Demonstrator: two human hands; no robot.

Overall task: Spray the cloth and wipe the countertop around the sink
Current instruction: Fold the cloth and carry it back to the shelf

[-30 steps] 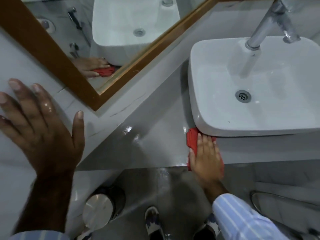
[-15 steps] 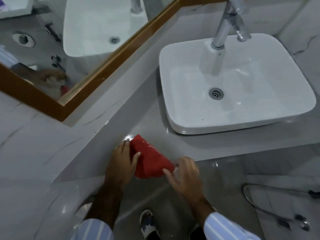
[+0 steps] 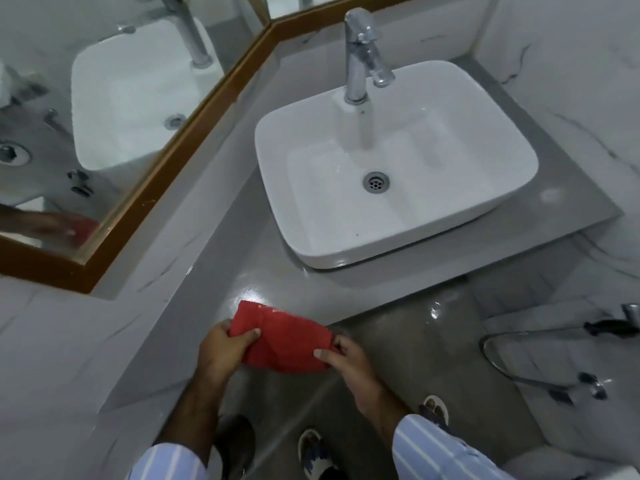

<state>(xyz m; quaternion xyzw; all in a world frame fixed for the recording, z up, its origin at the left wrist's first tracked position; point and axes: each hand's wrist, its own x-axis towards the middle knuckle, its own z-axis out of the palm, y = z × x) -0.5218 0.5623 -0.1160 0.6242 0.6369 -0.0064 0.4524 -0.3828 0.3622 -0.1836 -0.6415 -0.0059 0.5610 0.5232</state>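
A red cloth (image 3: 284,337) is stretched between both hands at the front edge of the grey countertop (image 3: 221,258). My left hand (image 3: 221,348) pinches its left end, thumb on top. My right hand (image 3: 346,358) pinches its right end. The cloth's far corner rests on or just above the counter near a bright glare spot. The white rectangular sink (image 3: 398,161) sits on the counter beyond the cloth, with a chrome tap (image 3: 360,57) at its back. No spray bottle is in view.
A wood-framed mirror (image 3: 104,109) runs along the wall on the left. Marble wall tiles close in the right side. A chrome hose and sprayer (image 3: 540,375) hang low on the right. The wet grey floor (image 3: 398,358) and my sandalled feet (image 3: 315,448) lie below.
A second ago my right hand pressed the cloth against the counter by the sink's corner while my left hand rested on the wall. Now both hands hold the cloth, pulled back to the counter's front edge.
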